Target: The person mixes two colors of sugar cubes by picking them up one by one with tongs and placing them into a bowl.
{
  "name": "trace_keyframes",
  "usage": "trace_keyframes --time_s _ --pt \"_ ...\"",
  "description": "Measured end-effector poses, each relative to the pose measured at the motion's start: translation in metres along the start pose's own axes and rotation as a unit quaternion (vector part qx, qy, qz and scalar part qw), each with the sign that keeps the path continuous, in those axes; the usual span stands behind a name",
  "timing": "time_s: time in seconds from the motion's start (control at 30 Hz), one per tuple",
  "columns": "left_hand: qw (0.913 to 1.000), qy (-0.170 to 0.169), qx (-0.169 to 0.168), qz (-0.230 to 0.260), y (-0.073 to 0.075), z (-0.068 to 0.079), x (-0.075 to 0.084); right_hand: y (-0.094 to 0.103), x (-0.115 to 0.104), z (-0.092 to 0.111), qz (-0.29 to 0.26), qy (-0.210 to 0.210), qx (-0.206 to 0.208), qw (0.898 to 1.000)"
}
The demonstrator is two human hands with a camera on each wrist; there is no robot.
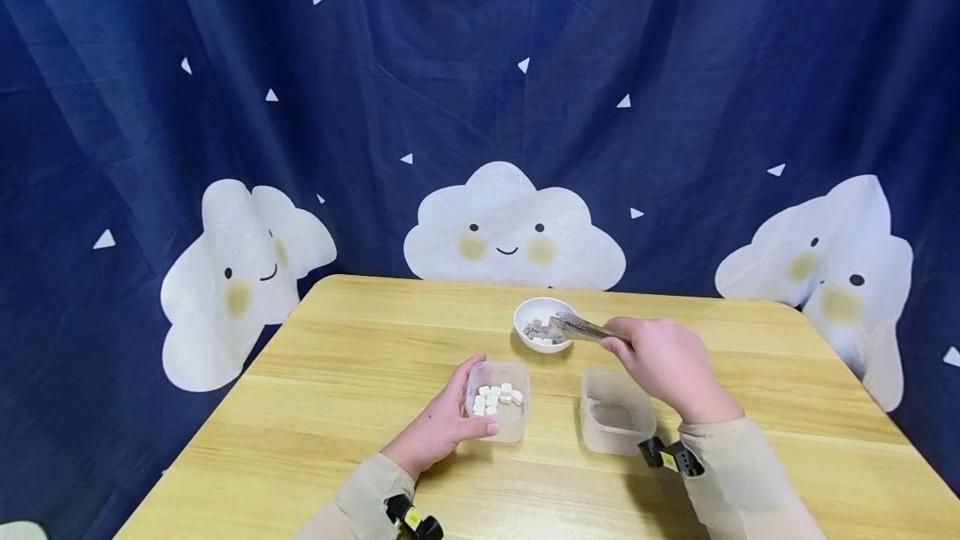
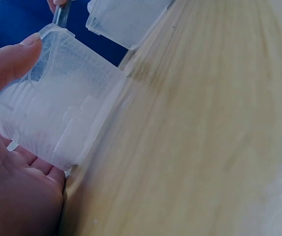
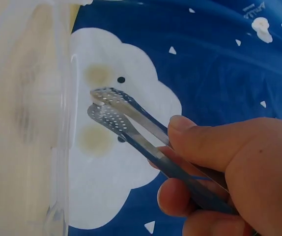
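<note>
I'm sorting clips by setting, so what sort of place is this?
Probably a staged indoor recording corner, not a working kitchen: a dark blue curtain with smiling clouds hangs behind a wood-grain table, and black devices are strapped to both wrists.

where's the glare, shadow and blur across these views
Head view: mostly crisp, with a soft shadow on the table beneath the right sleeve; left wrist view: pale glare at the wood's lower right, white pieces hazy behind the container wall; right wrist view: clear plastic rim at left soft, tongs sharper.
</note>
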State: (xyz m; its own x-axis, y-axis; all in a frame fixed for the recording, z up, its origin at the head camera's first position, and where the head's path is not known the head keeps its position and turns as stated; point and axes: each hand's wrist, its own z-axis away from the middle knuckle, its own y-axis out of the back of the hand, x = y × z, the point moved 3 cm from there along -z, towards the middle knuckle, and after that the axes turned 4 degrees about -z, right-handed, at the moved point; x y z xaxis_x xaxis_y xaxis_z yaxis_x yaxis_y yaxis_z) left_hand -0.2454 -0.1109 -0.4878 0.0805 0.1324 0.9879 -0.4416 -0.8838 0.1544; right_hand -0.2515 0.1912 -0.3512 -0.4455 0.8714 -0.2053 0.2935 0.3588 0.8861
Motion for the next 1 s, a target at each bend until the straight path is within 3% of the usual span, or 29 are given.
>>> trace_keyframes --time_s 0.3,0.73,1.0 --pt "1.0000 0.004 0.003 -0.008 -0.001 0.000 0.000 -0.010 0.016 -0.001 0.015 -0.024 -0.012 1.000" --pt "0.9998 0.001 0.009 -0.016 -0.002 0.001 0.001 -0.007 0.012 -0.001 0.003 -0.034 -0.023 0.999" --pt "1.0000 0.000 0.001 0.006 -0.001 0.001 0.001 0.000 -0.006 0.000 -0.005 0.009 -0.008 1.000"
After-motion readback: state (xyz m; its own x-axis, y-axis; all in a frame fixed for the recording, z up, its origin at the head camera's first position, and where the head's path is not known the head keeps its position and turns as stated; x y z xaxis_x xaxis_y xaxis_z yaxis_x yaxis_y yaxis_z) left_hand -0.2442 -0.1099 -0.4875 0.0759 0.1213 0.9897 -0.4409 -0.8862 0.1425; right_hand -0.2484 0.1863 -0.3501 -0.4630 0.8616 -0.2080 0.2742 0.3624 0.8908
